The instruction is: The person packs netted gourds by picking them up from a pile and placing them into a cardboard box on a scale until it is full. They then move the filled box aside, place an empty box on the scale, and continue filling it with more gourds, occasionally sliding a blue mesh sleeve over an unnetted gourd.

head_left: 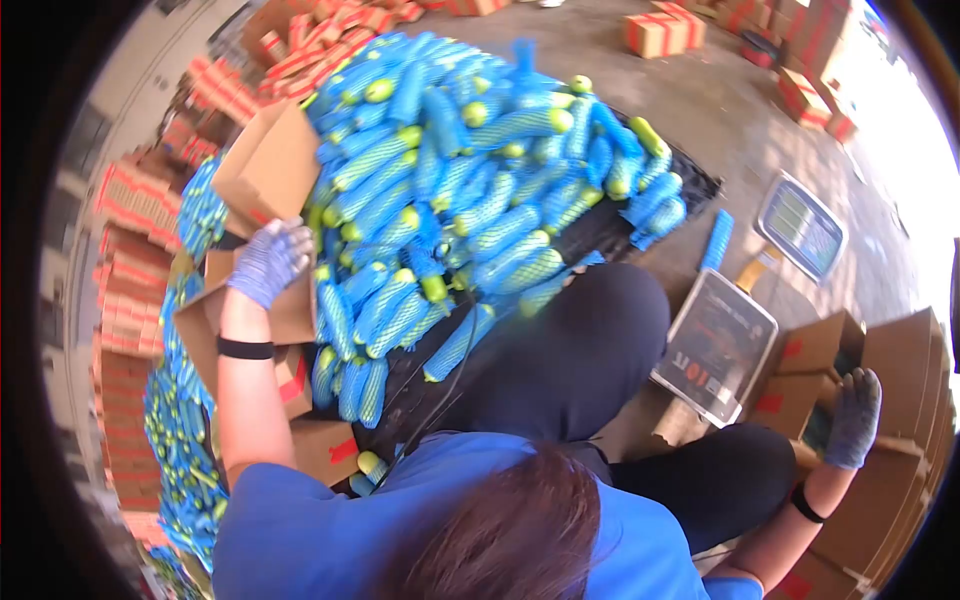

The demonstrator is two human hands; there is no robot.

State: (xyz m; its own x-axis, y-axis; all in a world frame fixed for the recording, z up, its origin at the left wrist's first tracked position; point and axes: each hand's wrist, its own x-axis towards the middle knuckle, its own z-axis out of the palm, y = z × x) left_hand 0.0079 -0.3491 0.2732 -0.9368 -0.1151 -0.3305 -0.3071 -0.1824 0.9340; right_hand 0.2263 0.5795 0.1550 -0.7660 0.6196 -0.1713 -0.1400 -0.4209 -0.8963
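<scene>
My left hand (272, 262), in a grey-purple glove, has its fingers bent over the edge of an open cardboard box (205, 325). Right above it, a second cardboard box (265, 165) stands tilted against the pile. That pile is of long green vegetables in blue net sleeves (505, 228), heaped in front of my knees. Out to the far right, my right hand (855, 418), gloved alike, is raised with its fingers stretched out and nothing in it. It is beside an open carton (808, 400) with dark contents.
A platform scale (720, 345) with a display (803, 228) stands to the right of my knee. A blue net sleeve (716, 240) lies beside it. Stacked cartons (900, 385) line the right side. More red-marked cartons (130, 290) are on the left, with others (665, 32) at the back.
</scene>
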